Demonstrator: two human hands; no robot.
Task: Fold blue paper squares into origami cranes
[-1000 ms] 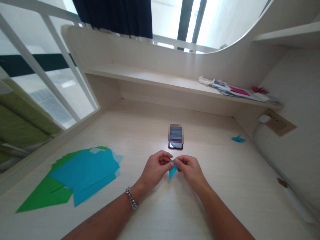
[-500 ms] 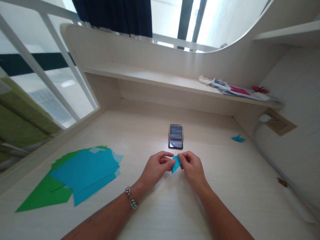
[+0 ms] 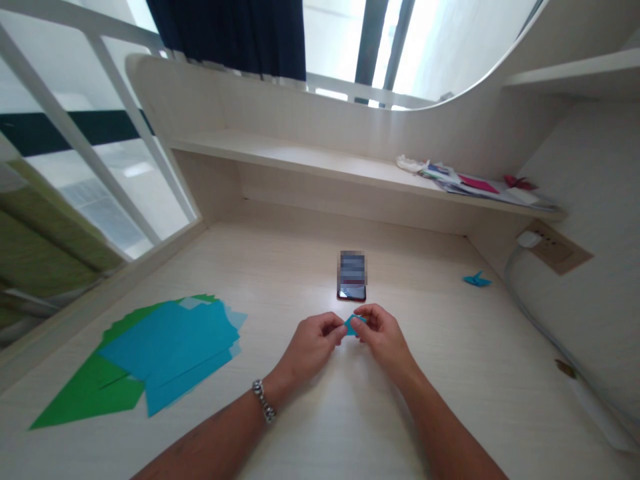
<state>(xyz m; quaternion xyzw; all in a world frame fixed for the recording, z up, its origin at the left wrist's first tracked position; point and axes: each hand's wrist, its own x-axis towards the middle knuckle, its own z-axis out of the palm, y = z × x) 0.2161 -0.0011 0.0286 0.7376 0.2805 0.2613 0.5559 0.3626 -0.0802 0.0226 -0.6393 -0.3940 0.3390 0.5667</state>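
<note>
A small folded piece of blue paper (image 3: 353,328) is held between my two hands, above the desk and just in front of the phone. My left hand (image 3: 319,339) pinches its left corner between thumb and fingers. On the other side, my right hand (image 3: 379,333) grips the paper with the thumb on its near face and the fingers behind. The fingers cover much of the paper's right part. Directly beyond the hands lies a phone (image 3: 352,276), its screen blurred out.
Blue paper sheets (image 3: 185,343) lie over green sheets (image 3: 83,400) at the left of the desk (image 3: 280,233). A folded blue paper figure (image 3: 477,279) sits at the right, near a cable (image 3: 530,317). Papers (image 3: 465,179) rest on the shelf (image 3: 310,160) behind.
The blue paper has turned, from standing with a point downward to lying more sideways. My right thumb has moved onto its near face, and my left fingers have closed in at its left corner.
</note>
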